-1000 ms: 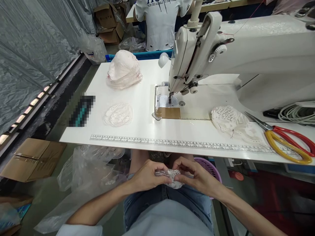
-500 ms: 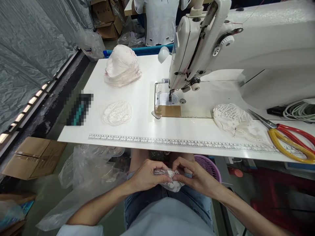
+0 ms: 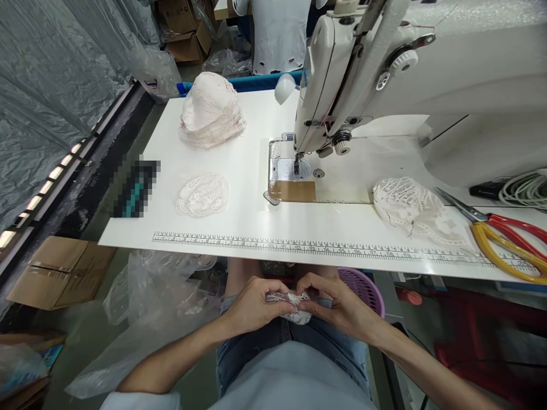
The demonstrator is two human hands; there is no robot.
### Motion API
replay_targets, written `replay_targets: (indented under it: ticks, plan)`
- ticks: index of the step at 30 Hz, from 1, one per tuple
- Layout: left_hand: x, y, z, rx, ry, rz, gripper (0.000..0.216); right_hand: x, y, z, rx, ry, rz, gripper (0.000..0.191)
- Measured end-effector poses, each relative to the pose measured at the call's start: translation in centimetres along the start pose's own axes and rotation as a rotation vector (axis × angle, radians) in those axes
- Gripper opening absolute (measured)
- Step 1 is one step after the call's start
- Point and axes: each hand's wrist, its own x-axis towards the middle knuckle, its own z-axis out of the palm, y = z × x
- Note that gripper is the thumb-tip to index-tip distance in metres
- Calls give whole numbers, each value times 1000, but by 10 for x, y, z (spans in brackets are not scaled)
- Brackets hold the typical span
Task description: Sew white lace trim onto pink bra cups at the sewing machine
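Note:
A small piece of white lace fabric (image 3: 299, 316) is held over my lap, below the table's front edge. My left hand (image 3: 261, 304) pinches its left side between thumb and fingers. Opposite it, my right hand (image 3: 331, 299) grips the right side, with the fingertips of both hands close together. Folds and fingers hide part of the lace. On the table, a flat white lace piece (image 3: 203, 195) lies at the left, and another crumpled lace piece (image 3: 412, 208) rests at the right. Behind the left one stands a stack of pale fabric cups (image 3: 212, 111).
A sewing machine (image 3: 337, 80) stands on the white table (image 3: 243, 222), its needle above the plate. Scissors (image 3: 499, 228) with red and yellow handles lie at the right edge. Below are a purple basket (image 3: 363, 289), plastic bags (image 3: 158, 307) and a cardboard box (image 3: 60, 272). Another person (image 3: 280, 37) is beyond the table.
The lace between my hands has shifted slightly and shows less below the fingers. Both hands keep their pinch in nearly the same place. The view has moved a little.

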Motion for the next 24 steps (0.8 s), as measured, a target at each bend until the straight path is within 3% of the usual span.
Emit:
replay_targets:
  ticks: [5, 14, 24]
  plan:
    - [-2, -2, 1, 13, 11, -26, 22, -1, 6, 2, -29, -13, 34, 14]
    - [0, -3, 2, -22, 32, 6, 16, -1, 3, 4, -7, -47, -54, 7]
    - [-2, -7, 0, -46, 44, -17, 17, -6, 11, 5, 25, 18, 29, 21]
